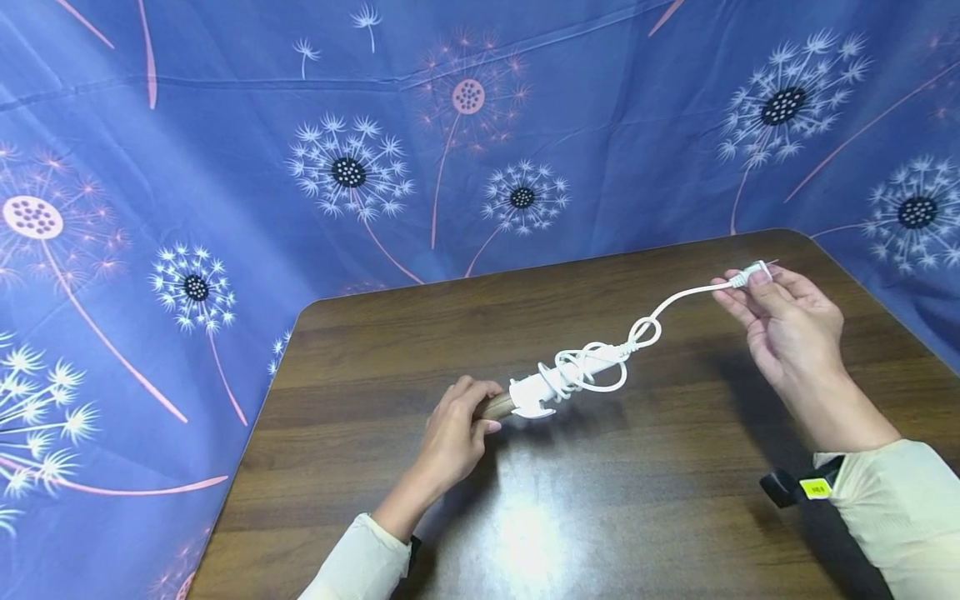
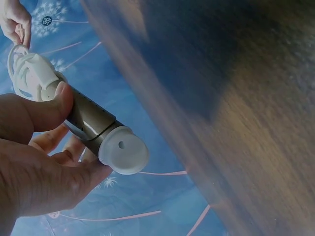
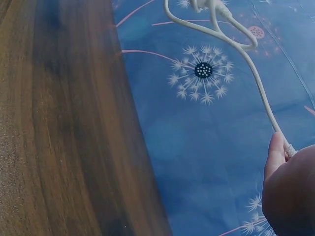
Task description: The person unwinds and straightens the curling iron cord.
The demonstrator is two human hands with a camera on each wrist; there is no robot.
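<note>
A curling iron (image 1: pixel 531 392) with a white handle and a brownish barrel (image 2: pixel 93 118) is held above the table. My left hand (image 1: pixel 454 429) grips it by the barrel, thumb on one side and fingers on the other. A round white tip (image 2: pixel 125 151) caps the barrel's end in the left wrist view. Loops of white cord (image 1: pixel 686 293) are wound about the handle, and its free length runs to the right. At its end, my right hand (image 1: pixel 798 333) pinches the white plug (image 1: pixel 748 275). In the right wrist view, that hand hides most of the plug.
Beneath both hands is a dark wooden table (image 1: pixel 360 367) with rounded far corners. A blue cloth (image 1: pixel 247 150) with dandelion prints hangs behind the table and along its sides. A black strap (image 1: pixel 783 490) with a yellow label is at the right wrist.
</note>
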